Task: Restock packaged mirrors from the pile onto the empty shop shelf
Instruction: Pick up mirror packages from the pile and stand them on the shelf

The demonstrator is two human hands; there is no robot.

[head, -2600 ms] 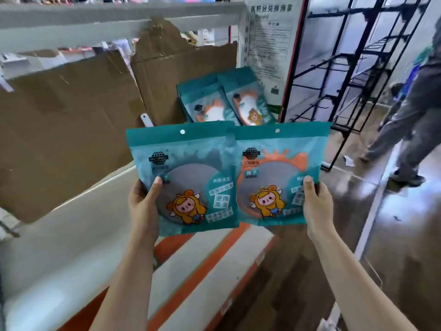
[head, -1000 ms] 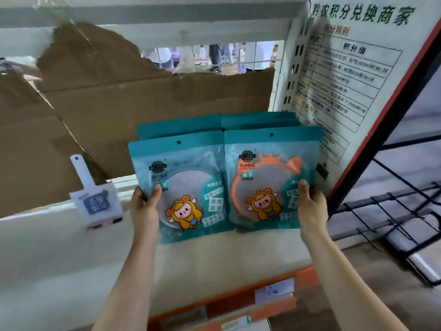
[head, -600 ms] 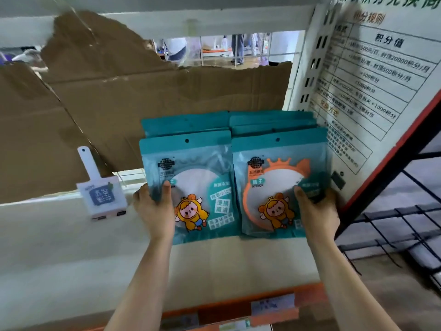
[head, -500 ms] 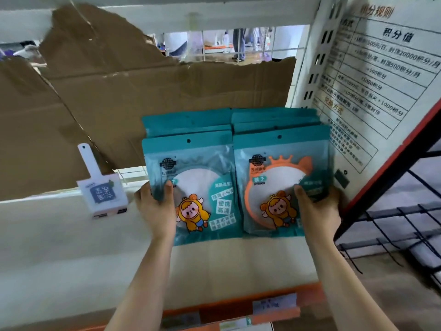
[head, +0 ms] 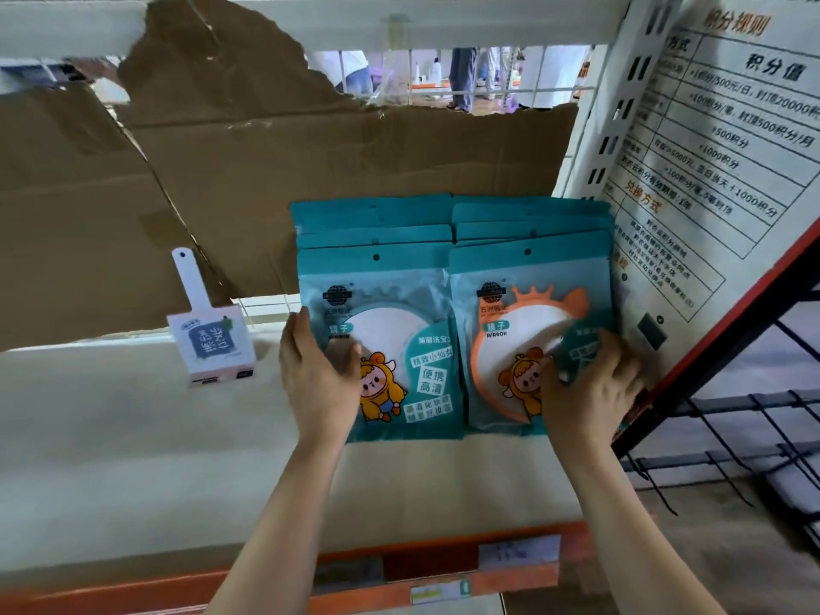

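Two teal mirror packets stand side by side on the white shelf (head: 133, 437), at the front of two rows of like packets, a left row (head: 372, 215) and a right row (head: 528, 215). My left hand (head: 319, 379) grips the left packet (head: 399, 304) at its left edge, thumb on its front. The right packet (head: 523, 304) holds an orange-rimmed mirror. Over its lower right front my right hand (head: 585, 392) lies with fingers spread, pressing it back against the row.
A small white boxed mirror with a handle (head: 213, 344) stands on the shelf to the left. Torn cardboard (head: 310, 170) lines the back. A printed poster (head: 719, 170) closes the right side, with a black wire rack (head: 754, 437) beyond. The orange shelf lip (head: 399, 583) runs along the front.
Both packets went from mid-air onto the shelf and back against the rows. My right hand shifted from gripping the packet's edge to lying spread over its front.
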